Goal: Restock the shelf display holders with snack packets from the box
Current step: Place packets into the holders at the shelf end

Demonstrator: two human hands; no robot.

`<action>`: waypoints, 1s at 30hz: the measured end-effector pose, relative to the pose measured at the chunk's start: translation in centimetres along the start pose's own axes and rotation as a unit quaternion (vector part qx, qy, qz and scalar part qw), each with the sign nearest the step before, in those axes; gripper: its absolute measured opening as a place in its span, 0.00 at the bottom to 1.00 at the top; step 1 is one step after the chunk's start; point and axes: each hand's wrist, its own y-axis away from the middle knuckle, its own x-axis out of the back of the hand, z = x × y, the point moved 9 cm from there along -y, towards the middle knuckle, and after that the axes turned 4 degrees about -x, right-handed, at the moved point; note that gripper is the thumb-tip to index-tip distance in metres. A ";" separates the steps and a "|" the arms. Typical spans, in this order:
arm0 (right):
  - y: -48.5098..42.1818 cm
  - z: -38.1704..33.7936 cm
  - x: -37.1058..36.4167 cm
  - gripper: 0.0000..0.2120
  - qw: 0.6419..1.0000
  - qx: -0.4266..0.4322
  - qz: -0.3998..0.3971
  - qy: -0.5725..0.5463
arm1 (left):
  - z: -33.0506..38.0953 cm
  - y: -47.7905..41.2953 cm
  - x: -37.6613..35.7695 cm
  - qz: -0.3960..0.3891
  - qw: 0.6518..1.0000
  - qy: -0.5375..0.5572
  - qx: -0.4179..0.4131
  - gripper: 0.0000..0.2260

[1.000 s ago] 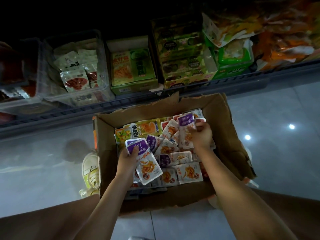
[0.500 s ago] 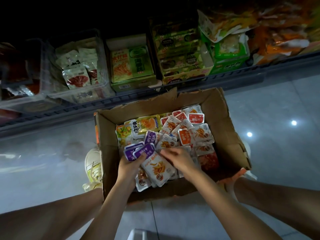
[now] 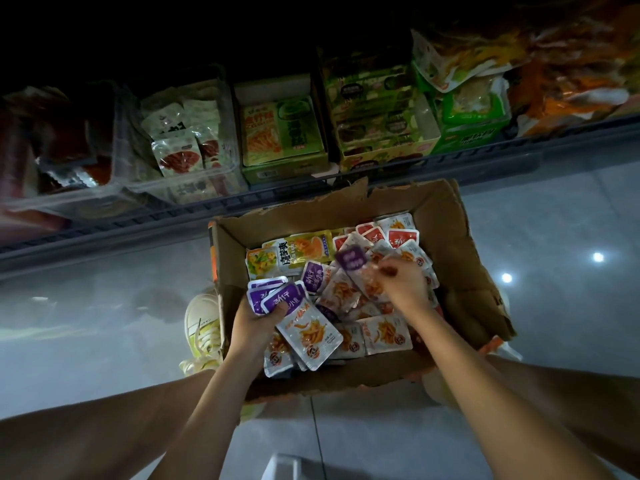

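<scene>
Above the cardboard box (image 3: 446, 230) on the tiled floor (image 3: 104, 323), I saw the left hand (image 3: 252, 327) gripping a fanned stack of purple-topped snack packets (image 3: 308, 332), thumb across them. The right hand (image 3: 407, 285) pinched one blurred purple packet (image 3: 351, 259) over the loose pile (image 3: 388, 334), shelf display holders (image 3: 277, 173) just beyond.

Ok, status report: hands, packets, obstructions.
Left hand grips purple-topped packet stack. Right hand pinches one blurred packet above cardboard box. Nothing visible between box and shelf holders.
</scene>
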 end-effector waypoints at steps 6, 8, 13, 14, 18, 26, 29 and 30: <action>5.5 -4.9 -0.2 0.04 0.912 -0.153 -0.183 -0.335 | 3.7 2.1 -2.0 -0.047 0.995 0.089 0.007 0.17; 7.1 -6.7 -0.4 0.02 0.920 -0.132 -0.198 -0.310 | 5.5 3.5 -2.7 -0.057 0.990 0.129 0.008 0.12; 9.5 -11.5 1.9 0.04 0.930 -0.057 -0.135 -0.336 | 9.7 6.7 -3.2 -0.033 0.973 0.229 0.009 0.15; 10.0 -12.6 2.8 0.04 0.933 -0.037 -0.118 -0.339 | 10.9 7.4 -3.1 -0.026 0.970 0.241 -0.002 0.20; 12.9 -18.0 6.5 0.12 0.922 0.046 -0.091 -0.374 | 16.2 9.8 -3.0 -0.032 0.968 0.242 -0.056 0.25; 18.1 -28.2 12.0 0.13 0.904 0.193 -0.098 -0.368 | 27.7 15.4 -1.5 -0.084 0.950 0.203 -0.223 0.19; 19.4 -31.6 12.8 0.14 0.891 0.216 -0.125 -0.379 | 31.0 16.7 -0.3 -0.089 0.942 0.218 -0.239 0.17; 19.7 -32.7 12.9 0.14 0.887 0.224 -0.135 -0.380 | 31.9 17.1 0.1 -0.093 0.940 0.220 -0.243 0.16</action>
